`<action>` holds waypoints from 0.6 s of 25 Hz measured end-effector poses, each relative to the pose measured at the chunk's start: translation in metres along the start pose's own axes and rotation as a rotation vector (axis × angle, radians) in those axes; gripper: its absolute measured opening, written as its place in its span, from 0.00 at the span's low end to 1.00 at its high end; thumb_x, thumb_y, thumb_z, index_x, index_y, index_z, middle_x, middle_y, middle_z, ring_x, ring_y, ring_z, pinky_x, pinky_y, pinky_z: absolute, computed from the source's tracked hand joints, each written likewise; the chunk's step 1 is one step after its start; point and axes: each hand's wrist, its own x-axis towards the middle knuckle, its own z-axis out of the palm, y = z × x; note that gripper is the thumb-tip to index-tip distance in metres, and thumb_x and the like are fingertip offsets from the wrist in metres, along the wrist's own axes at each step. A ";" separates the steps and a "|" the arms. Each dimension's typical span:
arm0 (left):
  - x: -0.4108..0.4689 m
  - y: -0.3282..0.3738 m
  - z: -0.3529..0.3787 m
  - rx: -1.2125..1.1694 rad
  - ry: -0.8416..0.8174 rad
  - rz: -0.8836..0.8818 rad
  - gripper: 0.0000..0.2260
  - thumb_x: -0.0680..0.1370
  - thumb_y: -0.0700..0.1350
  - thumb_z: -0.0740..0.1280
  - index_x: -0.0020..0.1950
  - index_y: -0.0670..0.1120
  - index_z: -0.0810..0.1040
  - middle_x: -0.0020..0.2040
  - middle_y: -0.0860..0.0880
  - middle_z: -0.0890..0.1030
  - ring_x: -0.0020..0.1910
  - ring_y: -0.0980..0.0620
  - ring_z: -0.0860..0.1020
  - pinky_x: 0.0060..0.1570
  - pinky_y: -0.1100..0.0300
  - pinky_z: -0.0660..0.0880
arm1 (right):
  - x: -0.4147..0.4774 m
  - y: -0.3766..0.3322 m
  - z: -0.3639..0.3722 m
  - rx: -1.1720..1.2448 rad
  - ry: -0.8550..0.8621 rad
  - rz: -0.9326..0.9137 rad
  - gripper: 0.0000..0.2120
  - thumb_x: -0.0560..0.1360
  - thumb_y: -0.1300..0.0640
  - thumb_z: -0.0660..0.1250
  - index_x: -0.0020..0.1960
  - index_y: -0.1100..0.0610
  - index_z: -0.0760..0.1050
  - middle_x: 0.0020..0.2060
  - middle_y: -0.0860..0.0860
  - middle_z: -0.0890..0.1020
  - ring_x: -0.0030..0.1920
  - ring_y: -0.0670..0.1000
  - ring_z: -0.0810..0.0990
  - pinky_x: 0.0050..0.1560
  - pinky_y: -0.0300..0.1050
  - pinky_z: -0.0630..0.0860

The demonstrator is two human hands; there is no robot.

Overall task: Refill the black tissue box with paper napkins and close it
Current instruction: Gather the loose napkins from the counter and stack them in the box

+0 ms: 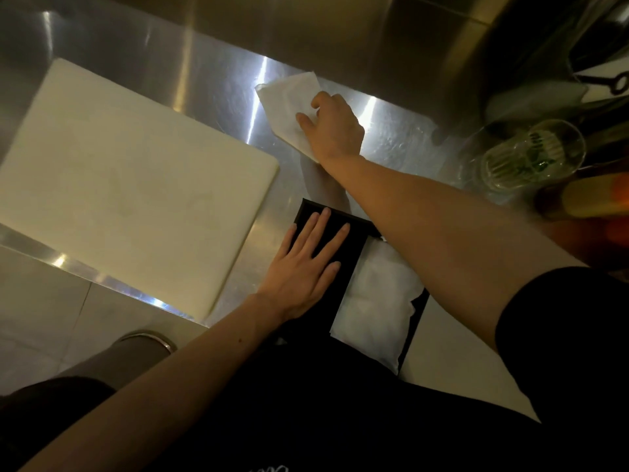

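The box [377, 294] lies open, partly filled with napkins. The left hand [303, 267] presses flat on it, grip released; the right hand [335, 126] grasps a napkin stack [289, 100] on the table [391, 137]. Filling and closing remain.

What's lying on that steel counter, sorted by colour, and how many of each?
White: 3 - cutting board, napkin stack under the right hand, napkins in the box
Black: 1 - tissue box under the left hand
Clear: 1 - glass
Total: 5
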 end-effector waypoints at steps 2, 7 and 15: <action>0.001 0.000 0.000 0.001 0.006 0.001 0.24 0.84 0.56 0.44 0.80 0.56 0.46 0.81 0.46 0.47 0.79 0.49 0.44 0.76 0.44 0.49 | 0.000 -0.003 0.006 -0.058 0.002 -0.012 0.20 0.78 0.41 0.61 0.63 0.53 0.71 0.57 0.53 0.77 0.56 0.53 0.78 0.54 0.50 0.75; 0.000 0.000 0.000 0.009 0.014 -0.002 0.24 0.84 0.57 0.43 0.80 0.56 0.47 0.81 0.46 0.48 0.79 0.49 0.45 0.76 0.45 0.49 | 0.000 -0.001 0.012 -0.139 0.018 -0.041 0.15 0.80 0.46 0.60 0.61 0.54 0.73 0.55 0.54 0.77 0.53 0.52 0.78 0.53 0.50 0.76; 0.002 -0.003 -0.001 0.005 0.011 -0.006 0.24 0.83 0.56 0.46 0.79 0.56 0.46 0.81 0.46 0.47 0.79 0.50 0.44 0.76 0.46 0.49 | -0.031 0.002 -0.022 0.112 0.106 0.020 0.06 0.78 0.52 0.64 0.48 0.51 0.79 0.48 0.49 0.81 0.46 0.48 0.79 0.42 0.40 0.71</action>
